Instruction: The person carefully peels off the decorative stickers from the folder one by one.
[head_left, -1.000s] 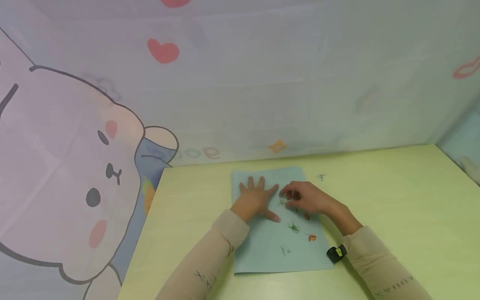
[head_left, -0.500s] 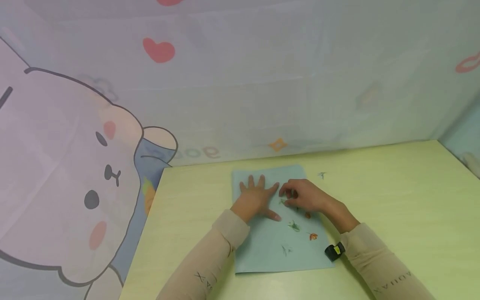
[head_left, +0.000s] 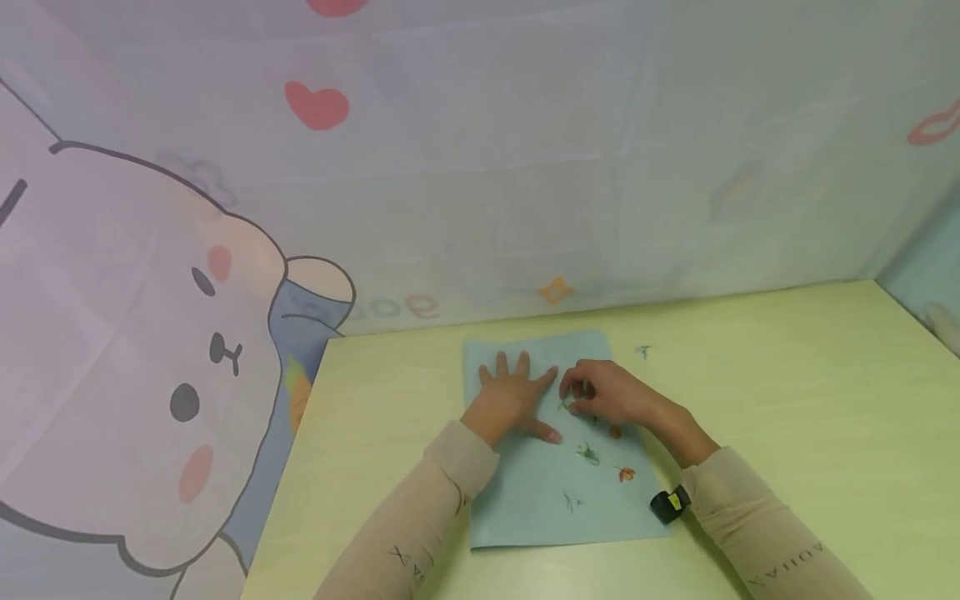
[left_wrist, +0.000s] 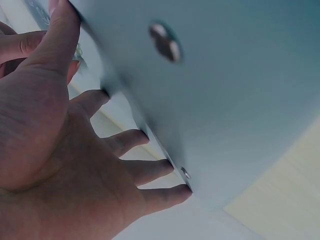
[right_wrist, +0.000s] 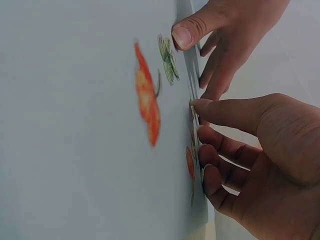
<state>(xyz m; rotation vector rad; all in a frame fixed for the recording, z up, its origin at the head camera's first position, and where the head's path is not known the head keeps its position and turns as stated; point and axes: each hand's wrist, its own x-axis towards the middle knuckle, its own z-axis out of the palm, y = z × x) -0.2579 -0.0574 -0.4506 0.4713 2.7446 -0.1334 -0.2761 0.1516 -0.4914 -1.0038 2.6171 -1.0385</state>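
A pale blue sheet lies on the table, with several small flower and leaf pieces on it; I cannot tell whether they are stickers or prints. My left hand rests on its upper left part, fingers spread wide. To the right, my right hand touches the sheet with its thumb and fingertips beside a small green sprig, its fingers loosely bent. A green leaf piece and an orange flower lie nearer me, above a greyish sprig. In the right wrist view the thumb meets the sheet's surface.
A small bluish piece lies on the yellow-green table, right of the sheet's far corner. Behind the table hangs a printed cloth with a cartoon animal. A black device is strapped at my right sleeve.
Both hands stay almost in place on the sheet. The right hand's fingers shift only slightly near the green sprig. The head view tilts a little.
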